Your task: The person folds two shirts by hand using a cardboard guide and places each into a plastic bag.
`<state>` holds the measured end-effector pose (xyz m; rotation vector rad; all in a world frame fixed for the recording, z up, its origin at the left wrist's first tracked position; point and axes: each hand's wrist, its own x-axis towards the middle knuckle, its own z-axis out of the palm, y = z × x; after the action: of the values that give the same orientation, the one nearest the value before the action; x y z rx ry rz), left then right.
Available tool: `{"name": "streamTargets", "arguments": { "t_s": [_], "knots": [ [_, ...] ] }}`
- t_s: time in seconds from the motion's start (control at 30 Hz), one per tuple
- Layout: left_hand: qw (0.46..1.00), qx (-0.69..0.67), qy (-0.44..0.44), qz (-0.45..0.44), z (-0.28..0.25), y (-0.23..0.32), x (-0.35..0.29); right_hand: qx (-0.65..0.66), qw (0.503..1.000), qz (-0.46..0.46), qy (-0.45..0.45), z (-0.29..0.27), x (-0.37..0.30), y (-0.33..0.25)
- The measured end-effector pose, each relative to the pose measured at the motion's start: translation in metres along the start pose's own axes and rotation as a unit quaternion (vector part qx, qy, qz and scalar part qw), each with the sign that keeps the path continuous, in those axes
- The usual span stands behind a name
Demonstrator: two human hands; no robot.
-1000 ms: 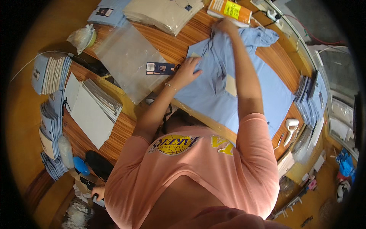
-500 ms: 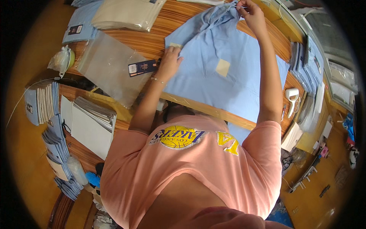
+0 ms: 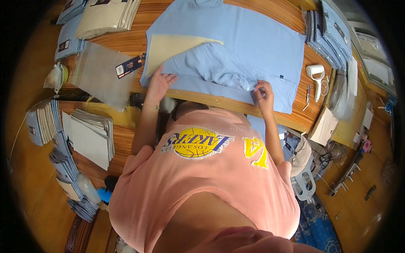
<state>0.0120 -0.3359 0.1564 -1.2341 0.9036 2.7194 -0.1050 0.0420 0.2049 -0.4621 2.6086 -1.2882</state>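
Note:
A light blue shirt is spread over the wooden table, its collar at the far edge. On its left part lies a flat cream sheet, partly covered by a crumpled sleeve folded toward me. My right hand pinches the sleeve's buttoned cuff near the table's front edge. At the left end of the fold is my left hand, fingers stretched and apart, its fingertips against the cloth; it grips nothing. A dark hang tag lies left of the shirt.
Left of the shirt lies a clear plastic bag, with packed shirts beyond it. A white lint roller and small snips lie at the right. Folded blue shirts are stacked at the far right, white boards at the lower left.
My right hand has come from the far edge to the near edge, bringing the sleeve over. More of the cream sheet shows. My left hand has turned and opened off the cloth.

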Motion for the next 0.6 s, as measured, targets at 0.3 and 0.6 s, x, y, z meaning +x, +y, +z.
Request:
{"name": "streamTargets", "arguments": {
  "t_s": [0.3,0.6],
  "knots": [
    [0.983,-0.107,0.129,0.078,-0.001,0.003,-0.046,-0.053,0.996,0.040,-0.057,-0.024,-0.012,0.024],
    [0.718,0.442,0.091,0.530,0.139,0.057,0.051,-0.227,0.958,-0.138,0.108,-0.095,0.173,0.087]
  ]
}}
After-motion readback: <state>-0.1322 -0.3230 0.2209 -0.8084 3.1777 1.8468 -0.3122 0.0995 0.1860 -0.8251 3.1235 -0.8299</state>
